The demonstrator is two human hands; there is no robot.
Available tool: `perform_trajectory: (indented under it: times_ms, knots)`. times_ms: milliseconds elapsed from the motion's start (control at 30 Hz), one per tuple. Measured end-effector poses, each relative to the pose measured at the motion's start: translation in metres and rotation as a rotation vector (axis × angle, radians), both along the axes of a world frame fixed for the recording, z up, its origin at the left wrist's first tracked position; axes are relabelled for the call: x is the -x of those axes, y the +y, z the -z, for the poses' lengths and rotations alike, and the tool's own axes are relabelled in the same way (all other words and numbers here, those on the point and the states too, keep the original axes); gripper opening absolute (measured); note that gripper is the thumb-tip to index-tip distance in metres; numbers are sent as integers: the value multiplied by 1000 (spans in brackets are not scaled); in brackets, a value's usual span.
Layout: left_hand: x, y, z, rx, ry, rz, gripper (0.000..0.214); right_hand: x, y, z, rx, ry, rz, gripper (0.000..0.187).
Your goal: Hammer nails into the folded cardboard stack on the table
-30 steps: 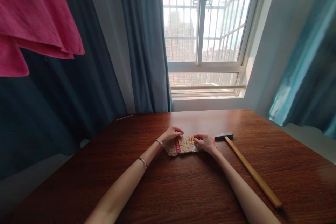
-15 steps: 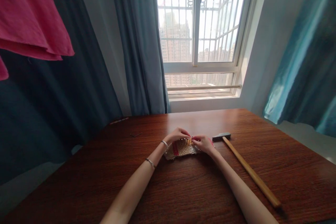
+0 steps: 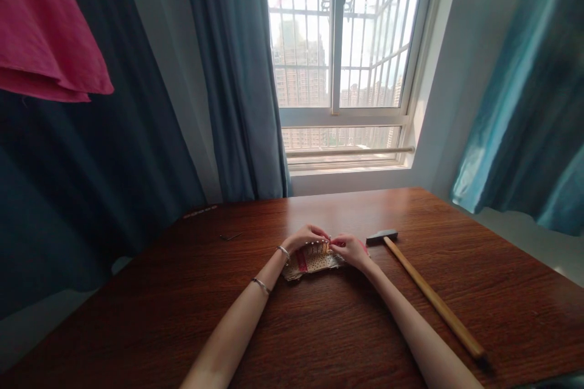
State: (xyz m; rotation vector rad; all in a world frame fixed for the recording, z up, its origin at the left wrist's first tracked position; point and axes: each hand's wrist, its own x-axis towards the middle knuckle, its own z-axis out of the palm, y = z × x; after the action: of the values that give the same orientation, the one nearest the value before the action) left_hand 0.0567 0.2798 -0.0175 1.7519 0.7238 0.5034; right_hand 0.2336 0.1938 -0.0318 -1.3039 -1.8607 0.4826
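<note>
A flat, pale brown piece of perforated board (image 3: 319, 262) with rows of small holes and a red band lies on the table under my hands. Several thin nails stand upright along its far side. My left hand (image 3: 306, 236) reaches over the board's far left part, its fingertips pinched together beside one nail (image 3: 330, 238); what they hold is hidden. From the right, my right hand (image 3: 349, 248) closes thumb and fingers on that same nail. The two hands' fingertips nearly meet there. A hammer (image 3: 433, 298) with a wooden handle lies to the right of my right hand.
The brown wooden table (image 3: 283, 328) reaches toward the window (image 3: 335, 114). A thin, bent dark piece (image 3: 230, 236) lies left of my hands. A string of small pale shapes (image 3: 199, 212) rests at the far left edge. Pink cloth (image 3: 50, 36) hangs at upper left.
The whole view has shifted slightly, so things appear a little farther left. My hands stay at the same nail, with only small finger movement.
</note>
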Motion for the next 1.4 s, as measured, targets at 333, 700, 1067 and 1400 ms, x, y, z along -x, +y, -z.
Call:
perform_trajectory:
  times_ms: [333, 700, 1067, 1400]
  knots:
    - [-2, 6, 5, -10, 20, 37, 31, -2, 7, 10, 24, 10, 16, 19]
    - [-2, 8, 8, -4, 35, 51, 36, -2, 8, 12, 9, 12, 1, 17]
    - [-2, 8, 9, -34, 36, 56, 34, -4, 7, 10, -16, 19, -30, 20]
    - [-2, 15, 15, -32, 47, 84, 34, -4, 6, 9, -9, -8, -38, 18]
